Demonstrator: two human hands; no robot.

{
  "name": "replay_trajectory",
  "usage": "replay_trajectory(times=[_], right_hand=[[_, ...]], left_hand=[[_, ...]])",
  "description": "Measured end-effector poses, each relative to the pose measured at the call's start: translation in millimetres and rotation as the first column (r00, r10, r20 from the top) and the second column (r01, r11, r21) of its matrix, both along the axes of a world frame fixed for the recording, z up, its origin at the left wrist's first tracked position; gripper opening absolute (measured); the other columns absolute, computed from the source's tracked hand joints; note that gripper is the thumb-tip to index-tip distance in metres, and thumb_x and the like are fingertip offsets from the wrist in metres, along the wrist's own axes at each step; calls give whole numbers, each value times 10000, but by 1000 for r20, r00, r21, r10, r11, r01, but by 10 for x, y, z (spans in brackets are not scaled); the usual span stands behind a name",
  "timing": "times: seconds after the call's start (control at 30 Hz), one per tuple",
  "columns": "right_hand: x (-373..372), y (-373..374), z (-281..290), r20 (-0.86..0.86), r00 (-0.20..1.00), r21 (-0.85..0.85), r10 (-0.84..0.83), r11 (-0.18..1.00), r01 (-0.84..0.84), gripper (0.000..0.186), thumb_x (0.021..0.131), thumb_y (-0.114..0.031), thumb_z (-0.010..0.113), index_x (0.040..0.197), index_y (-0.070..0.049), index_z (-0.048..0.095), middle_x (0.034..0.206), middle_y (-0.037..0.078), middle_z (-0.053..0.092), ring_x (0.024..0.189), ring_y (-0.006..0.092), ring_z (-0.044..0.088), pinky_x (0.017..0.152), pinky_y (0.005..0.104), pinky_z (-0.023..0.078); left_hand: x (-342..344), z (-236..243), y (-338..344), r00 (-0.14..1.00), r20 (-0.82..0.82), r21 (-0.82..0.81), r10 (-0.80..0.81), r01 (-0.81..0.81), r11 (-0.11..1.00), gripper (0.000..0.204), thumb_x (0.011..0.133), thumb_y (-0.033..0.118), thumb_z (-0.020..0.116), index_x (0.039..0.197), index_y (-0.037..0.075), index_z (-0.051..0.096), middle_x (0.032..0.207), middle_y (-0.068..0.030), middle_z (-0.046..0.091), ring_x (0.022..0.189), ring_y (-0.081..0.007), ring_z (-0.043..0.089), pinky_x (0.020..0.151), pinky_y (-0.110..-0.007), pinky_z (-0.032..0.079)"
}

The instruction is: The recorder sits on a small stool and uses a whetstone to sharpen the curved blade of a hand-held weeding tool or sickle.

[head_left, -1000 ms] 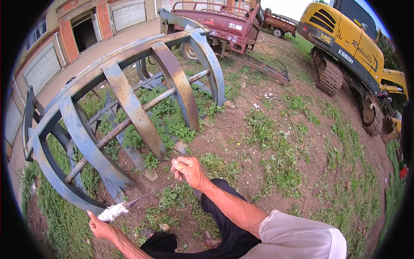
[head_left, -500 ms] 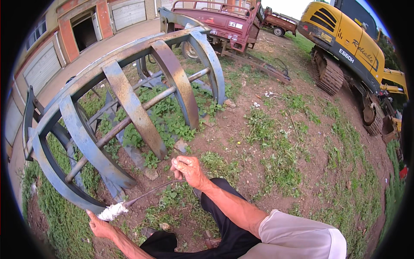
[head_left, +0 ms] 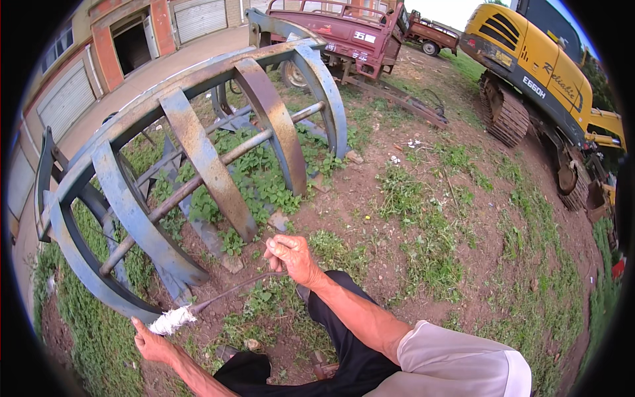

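Observation:
A thin dark rod [head_left: 228, 291], slightly bent, slants between my hands. White thread or cloth strips [head_left: 173, 321] are wound thickly around its lower left end. My left hand [head_left: 156, 345] is at that wrapped end, its index finger raised and its other fingers curled and partly hidden. Higher and to the right, my right hand [head_left: 294, 258] is closed, with thumb and index finger pinched together. The rod's bare end runs in beneath this hand, where its tip is hidden. Just beyond both hands stands a blue, rusty steel grapple [head_left: 198, 149] with curved tines.
Weeds and bare soil [head_left: 423, 231] spread to the right. A yellow excavator [head_left: 529, 66] on tracks stands at the upper right. Behind the grapple is a dark red cargo tricycle [head_left: 331, 33]. Buildings with shutter doors [head_left: 69, 109] line the far left. My bent legs [head_left: 331, 324] are below my hands.
My right hand has shifted slightly, its fingertips still pinched. The left hand and the wrapped rod have barely moved.

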State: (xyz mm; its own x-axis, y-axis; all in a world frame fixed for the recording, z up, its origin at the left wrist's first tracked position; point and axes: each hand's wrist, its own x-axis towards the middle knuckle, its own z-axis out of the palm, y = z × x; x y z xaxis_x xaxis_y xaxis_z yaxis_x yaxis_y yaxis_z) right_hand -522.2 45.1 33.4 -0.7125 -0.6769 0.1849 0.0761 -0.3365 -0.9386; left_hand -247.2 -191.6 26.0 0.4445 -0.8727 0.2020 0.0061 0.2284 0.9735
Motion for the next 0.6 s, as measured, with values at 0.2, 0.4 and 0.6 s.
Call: replay_trajectory(times=[0.2,0.4,0.6], right_hand=[[-78,18,-73,9,1000,-16,16,1000,-16,400,971,-336,584,798,18,649,604,43,585,545,97,547,513,248,438],[-130,13,-48,2,1000,13,16,1000,-16,411,966,-345,586,794,22,656,602,46,584,545,101,544,520,254,440],[-181,44,-59,13,1000,32,-16,999,15,413,953,-355,600,789,19,660,598,48,585,538,105,543,510,257,427]], left_hand=[[-21,26,-31,978,-170,67,-118,131,989,452,823,405,763,843,-30,646,861,-106,668,724,-183,626,661,-328,535],[8,60,-13,872,-384,-9,-304,326,945,471,886,302,707,1096,-111,619,989,-158,672,802,-247,675,703,-380,574],[-12,25,15,851,-327,-10,-412,433,902,376,888,297,708,1013,-49,632,926,-117,675,759,-209,668,661,-351,561]])
